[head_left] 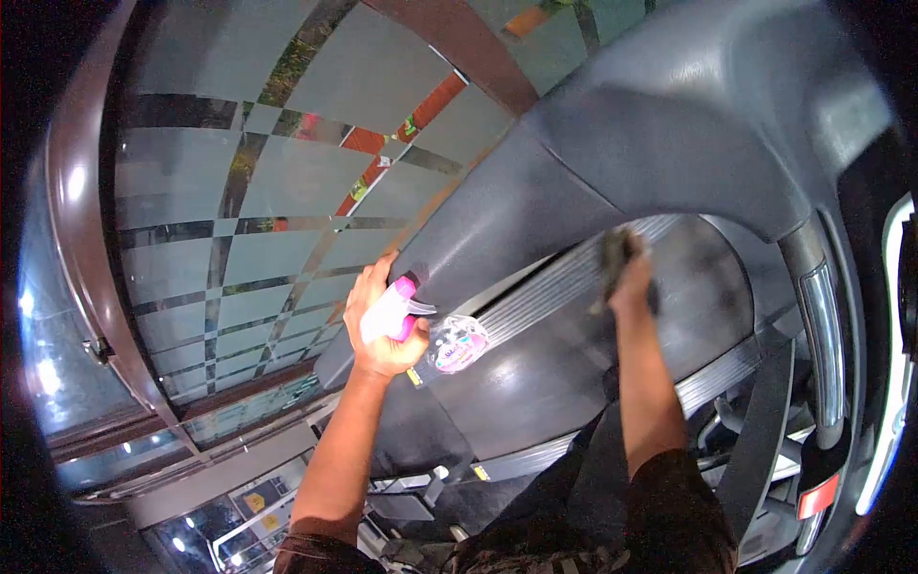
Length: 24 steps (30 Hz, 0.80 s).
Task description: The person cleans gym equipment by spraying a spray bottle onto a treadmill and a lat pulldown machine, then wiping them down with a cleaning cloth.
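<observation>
My left hand (382,356) is wrapped round the neck of a spray bottle (461,346) with a white and pink trigger head and a clear, labelled body. Its fingers lie close to the edge of a treadmill's dark grey plastic cover (478,230). Farther right, my right hand (631,285) holds a dark cloth (612,260) over the black running belt (545,359), near the ribbed silver side rail (535,297). Motion blurs this hand and the cloth.
A frosted glass window (287,191) with a grid of clear strips runs along the left. The treadmill's handrail (818,325) rises at the right. Another grey side rail (535,457) borders the belt's near side. More gym equipment (402,507) stands at the lower left.
</observation>
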### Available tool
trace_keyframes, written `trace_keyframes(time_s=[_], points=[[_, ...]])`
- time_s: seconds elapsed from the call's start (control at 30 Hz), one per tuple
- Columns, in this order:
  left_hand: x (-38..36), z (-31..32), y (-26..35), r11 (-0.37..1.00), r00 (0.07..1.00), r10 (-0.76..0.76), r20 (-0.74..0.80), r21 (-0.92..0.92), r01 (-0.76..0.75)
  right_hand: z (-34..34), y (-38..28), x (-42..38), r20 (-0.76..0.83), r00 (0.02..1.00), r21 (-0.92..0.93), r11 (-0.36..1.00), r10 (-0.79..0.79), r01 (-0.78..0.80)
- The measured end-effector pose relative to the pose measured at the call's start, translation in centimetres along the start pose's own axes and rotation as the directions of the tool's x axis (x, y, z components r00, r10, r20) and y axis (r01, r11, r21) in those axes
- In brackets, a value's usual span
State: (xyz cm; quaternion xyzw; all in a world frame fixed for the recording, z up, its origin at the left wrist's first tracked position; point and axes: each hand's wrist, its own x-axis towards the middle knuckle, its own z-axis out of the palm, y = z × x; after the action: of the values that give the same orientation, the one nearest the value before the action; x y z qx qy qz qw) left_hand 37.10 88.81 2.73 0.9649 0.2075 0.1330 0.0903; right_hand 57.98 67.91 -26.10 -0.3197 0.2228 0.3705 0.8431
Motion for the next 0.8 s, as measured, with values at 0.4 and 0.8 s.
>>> trace_keyframes(time_s=[0.4, 0.8], points=[[0.6, -0.4, 0.6, 0.996, 0.996, -0.078, 0.051, 0.042, 0.076, -2.8, 7.6, 8.8, -0.135, 0.987, -0.293, 0.955, -0.09, 0.047], [0.6, -1.2, 1.2, 0.995, 0.999, -0.026, 0.04, 0.095, 0.022, 0.8, 5.2, -12.7, -0.158, 0.942, 0.057, 0.955, 0.296, -0.291]])
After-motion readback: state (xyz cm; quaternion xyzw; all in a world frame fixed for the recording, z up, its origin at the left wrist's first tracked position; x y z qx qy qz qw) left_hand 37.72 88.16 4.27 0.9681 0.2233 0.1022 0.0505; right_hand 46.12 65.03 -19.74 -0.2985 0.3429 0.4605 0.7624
